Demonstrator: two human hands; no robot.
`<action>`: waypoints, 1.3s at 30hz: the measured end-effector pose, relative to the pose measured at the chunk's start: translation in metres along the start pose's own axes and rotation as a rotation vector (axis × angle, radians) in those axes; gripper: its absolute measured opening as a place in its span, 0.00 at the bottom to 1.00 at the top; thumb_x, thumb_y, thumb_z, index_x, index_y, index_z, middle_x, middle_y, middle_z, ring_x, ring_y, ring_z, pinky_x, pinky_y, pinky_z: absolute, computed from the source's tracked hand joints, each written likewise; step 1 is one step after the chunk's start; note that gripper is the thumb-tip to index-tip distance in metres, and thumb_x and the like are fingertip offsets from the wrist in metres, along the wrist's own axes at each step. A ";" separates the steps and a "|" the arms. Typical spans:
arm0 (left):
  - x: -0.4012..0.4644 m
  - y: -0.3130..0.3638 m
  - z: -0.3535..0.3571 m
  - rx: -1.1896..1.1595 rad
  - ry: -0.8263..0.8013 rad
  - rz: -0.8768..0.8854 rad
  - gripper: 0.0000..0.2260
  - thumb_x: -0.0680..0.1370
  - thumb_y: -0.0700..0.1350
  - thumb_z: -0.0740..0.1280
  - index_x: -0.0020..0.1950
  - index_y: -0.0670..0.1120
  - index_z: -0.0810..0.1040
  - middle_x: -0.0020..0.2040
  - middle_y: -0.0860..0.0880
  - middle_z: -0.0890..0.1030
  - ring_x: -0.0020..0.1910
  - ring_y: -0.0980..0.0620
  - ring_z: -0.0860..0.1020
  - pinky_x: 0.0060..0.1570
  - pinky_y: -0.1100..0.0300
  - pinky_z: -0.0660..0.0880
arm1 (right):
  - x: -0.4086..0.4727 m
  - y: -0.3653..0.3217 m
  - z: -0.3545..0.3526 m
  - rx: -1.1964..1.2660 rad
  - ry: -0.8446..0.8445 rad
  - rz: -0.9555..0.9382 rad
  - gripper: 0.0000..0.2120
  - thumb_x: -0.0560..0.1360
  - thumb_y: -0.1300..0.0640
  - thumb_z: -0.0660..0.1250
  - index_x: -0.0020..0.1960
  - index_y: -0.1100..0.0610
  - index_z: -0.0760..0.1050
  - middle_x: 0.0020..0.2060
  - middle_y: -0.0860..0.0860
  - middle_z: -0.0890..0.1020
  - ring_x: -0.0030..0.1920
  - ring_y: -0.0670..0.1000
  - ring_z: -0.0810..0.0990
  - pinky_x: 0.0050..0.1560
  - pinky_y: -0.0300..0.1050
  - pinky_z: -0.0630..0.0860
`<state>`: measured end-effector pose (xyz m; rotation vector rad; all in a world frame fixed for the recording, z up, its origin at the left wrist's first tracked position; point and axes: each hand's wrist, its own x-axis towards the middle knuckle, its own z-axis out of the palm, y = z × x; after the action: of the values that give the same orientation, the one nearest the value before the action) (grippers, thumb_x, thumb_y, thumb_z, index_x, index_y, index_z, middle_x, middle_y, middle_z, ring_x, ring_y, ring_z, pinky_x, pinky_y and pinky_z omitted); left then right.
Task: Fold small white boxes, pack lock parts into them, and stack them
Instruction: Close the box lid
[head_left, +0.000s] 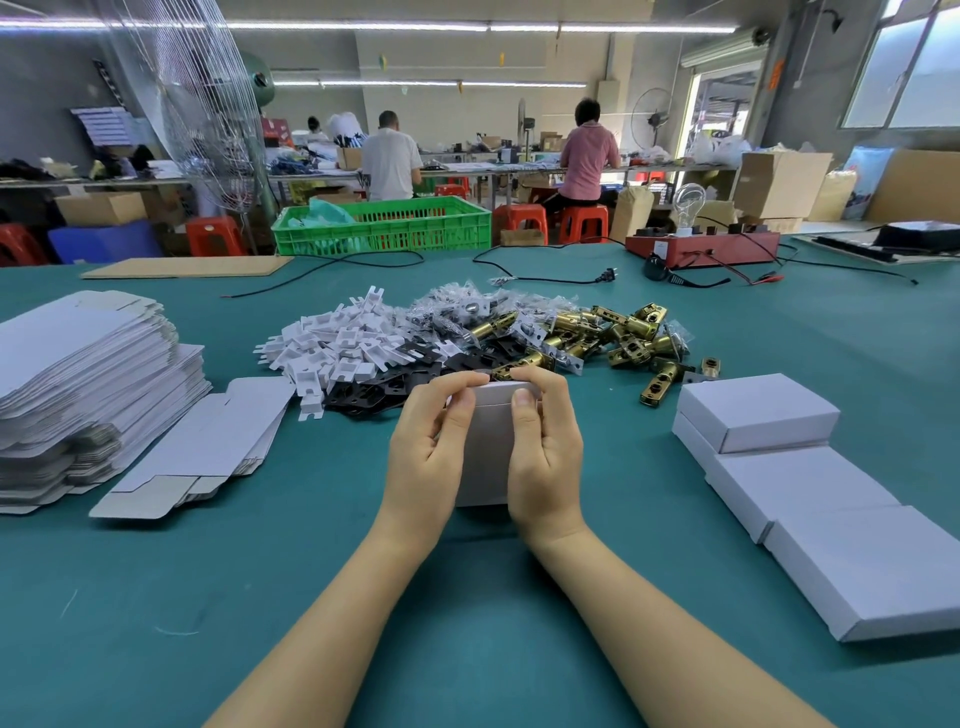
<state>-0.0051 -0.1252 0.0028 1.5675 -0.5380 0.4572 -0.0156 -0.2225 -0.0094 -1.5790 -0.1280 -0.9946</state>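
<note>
From the head camera, the small white cardboard box stands on end on the teal felt table, low centre of the picture, its long axis running from six o'clock up toward twelve, away from the person. The left hand grips its nine o'clock side and the right hand its three o'clock side, each hand curled round the box with the thumb laid up the near face and the fingertips hooked over the far top edge, so both are grasping the box and neither is free. Both hands are equally near; the box sits squarely between them. The top flap looks closed or nearly so, though the fingers hide the seam. I judge the coming move to be setting this box with the closed white cardboard boxes, which lie well apart at about three o'clock from the grip, nearer the right hand. The heap of brass latch bolts, black plates and white plastic inserts lies just beyond at twelve o'clock, and the stack of flat white box blanks at nine to ten o'clock. Both forearms reach in from six o'clock, wrists nearly straight.
</note>
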 end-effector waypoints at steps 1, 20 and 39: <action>0.000 0.000 0.000 -0.006 -0.004 -0.001 0.09 0.79 0.46 0.61 0.53 0.55 0.78 0.52 0.49 0.81 0.51 0.58 0.77 0.53 0.69 0.70 | 0.000 0.000 0.000 0.007 -0.004 0.000 0.09 0.78 0.58 0.56 0.53 0.52 0.73 0.48 0.52 0.78 0.49 0.47 0.75 0.52 0.36 0.70; -0.003 -0.010 -0.004 0.024 -0.057 0.047 0.07 0.79 0.48 0.61 0.53 0.54 0.77 0.46 0.63 0.80 0.45 0.62 0.77 0.48 0.69 0.72 | 0.002 0.006 -0.006 -0.040 -0.037 -0.098 0.05 0.80 0.53 0.58 0.50 0.43 0.71 0.41 0.43 0.75 0.42 0.40 0.74 0.45 0.30 0.68; -0.002 -0.028 -0.004 0.059 -0.243 -0.360 0.15 0.69 0.59 0.68 0.55 0.61 0.73 0.46 0.57 0.84 0.44 0.62 0.81 0.41 0.69 0.75 | 0.018 0.008 -0.011 0.111 -0.036 0.382 0.05 0.81 0.49 0.60 0.47 0.44 0.66 0.44 0.49 0.78 0.41 0.49 0.78 0.40 0.50 0.76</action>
<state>0.0104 -0.1197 -0.0208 1.7439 -0.4152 0.0090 -0.0050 -0.2418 -0.0046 -1.4511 0.0910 -0.6503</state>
